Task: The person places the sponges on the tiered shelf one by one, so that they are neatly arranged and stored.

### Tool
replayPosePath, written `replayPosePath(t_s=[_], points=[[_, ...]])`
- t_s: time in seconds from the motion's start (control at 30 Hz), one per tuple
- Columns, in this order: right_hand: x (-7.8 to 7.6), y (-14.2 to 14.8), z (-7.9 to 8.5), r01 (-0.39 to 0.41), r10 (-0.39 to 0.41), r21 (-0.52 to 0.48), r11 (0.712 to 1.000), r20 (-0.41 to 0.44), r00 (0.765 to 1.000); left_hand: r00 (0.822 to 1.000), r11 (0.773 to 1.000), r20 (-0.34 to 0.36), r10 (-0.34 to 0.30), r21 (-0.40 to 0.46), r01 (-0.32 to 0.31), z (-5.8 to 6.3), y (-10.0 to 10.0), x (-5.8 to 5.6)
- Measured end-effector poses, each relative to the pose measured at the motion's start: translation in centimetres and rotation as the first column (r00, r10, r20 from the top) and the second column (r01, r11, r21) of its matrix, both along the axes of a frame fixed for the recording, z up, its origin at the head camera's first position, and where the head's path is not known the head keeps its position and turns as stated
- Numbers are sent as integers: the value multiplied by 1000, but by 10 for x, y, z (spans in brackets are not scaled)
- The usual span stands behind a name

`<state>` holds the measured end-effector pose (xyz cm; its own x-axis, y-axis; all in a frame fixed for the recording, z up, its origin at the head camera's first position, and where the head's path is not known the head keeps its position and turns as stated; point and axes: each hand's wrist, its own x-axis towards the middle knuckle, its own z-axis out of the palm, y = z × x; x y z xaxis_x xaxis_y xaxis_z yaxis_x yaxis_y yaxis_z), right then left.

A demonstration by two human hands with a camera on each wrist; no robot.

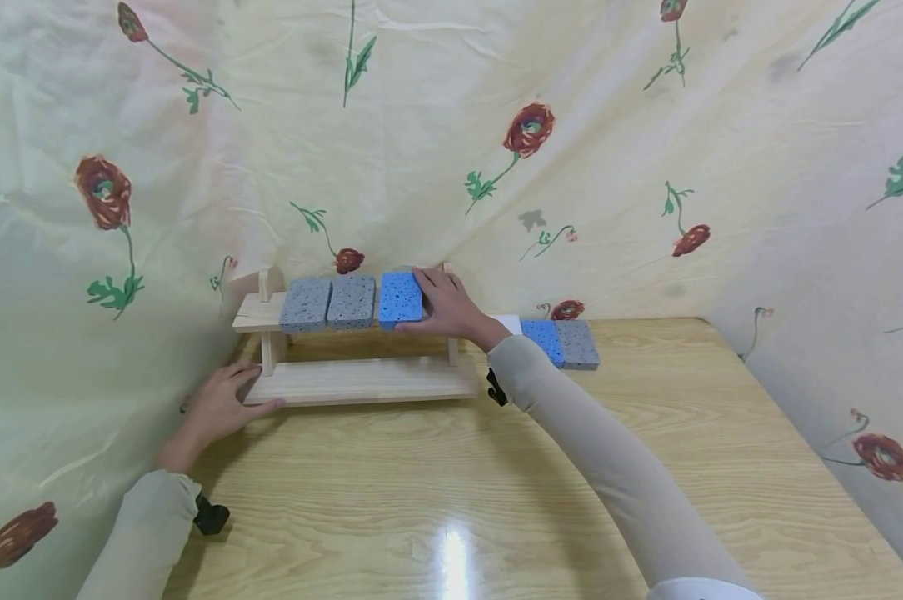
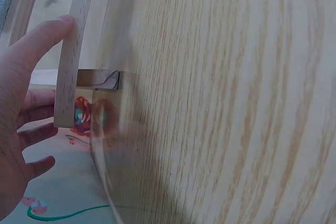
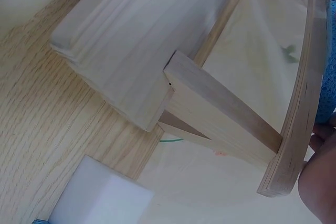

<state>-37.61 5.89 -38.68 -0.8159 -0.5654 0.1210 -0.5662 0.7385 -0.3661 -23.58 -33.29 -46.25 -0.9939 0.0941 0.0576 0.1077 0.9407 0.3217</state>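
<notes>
A two-tier wooden shelf [image 1: 361,382] stands against the cloth at the back. My left hand [image 1: 222,402] grips the left end of its lower board, thumb along the front edge; the left wrist view shows the thumb on one side of the board [image 2: 73,61] and fingers on the other. On the upper tier, my right hand [image 1: 451,307] holds a blue sponge [image 1: 401,298] between thumb and fingers. Left of it are two grey speckled sponges, an outer one [image 1: 305,303] and an inner one [image 1: 351,302]. In the right wrist view the blue sponge [image 3: 328,72] is mostly hidden behind the upper board.
On the table [image 1: 391,492], right of the shelf, lie a white block [image 3: 100,195], another blue sponge [image 1: 543,340] and another grey sponge [image 1: 577,345] in a row. Flowered cloth [image 1: 421,167] hangs behind and along both sides.
</notes>
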Motion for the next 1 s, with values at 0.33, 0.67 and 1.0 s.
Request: replayPosePath(t_s=[0.33,0.67,1.0], points=[[-1,1,-1,-20,20,15,1000,4,1000,1000,1000,-3,5,0,-5,-1,0,0],[-1,0,0,-12,12,23,1000,6,1000,1000,1000,9,12,0,-12,0,0,-1],[-1,0,-1,-11,11,13,1000,4,1000,999,1000,26,18,-4,-18,3,1,1]])
